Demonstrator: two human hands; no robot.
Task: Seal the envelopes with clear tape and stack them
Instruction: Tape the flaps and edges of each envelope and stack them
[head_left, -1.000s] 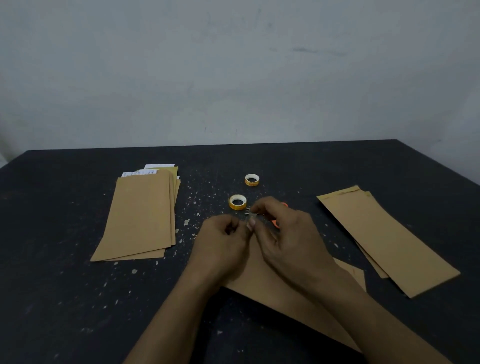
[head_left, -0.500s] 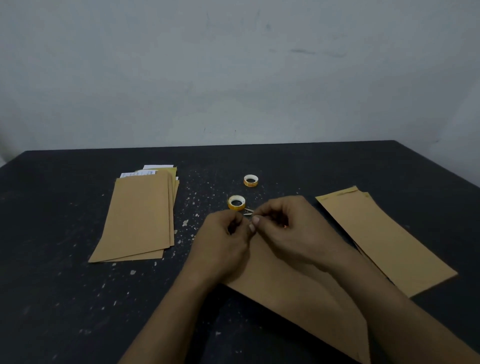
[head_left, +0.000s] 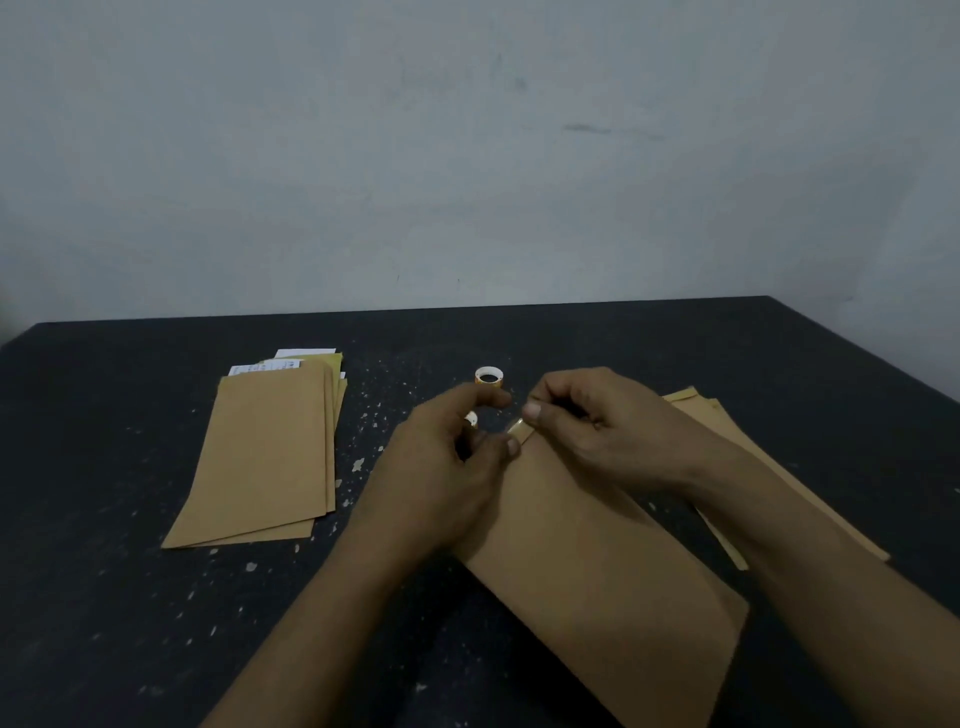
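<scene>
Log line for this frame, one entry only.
step: sealing | left hand, right hand: pinch tape strip at far end of middle envelope | tape roll: on table | left pile, right pile: flanking

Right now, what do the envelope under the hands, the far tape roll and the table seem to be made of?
The envelope looks like matte brown paper: thin, with straight edges. The far tape roll seems a white ring, card or plastic, unclear which, with an orange band. The table looks like dark, dull stone or laminate, flecked with pale specks.
</scene>
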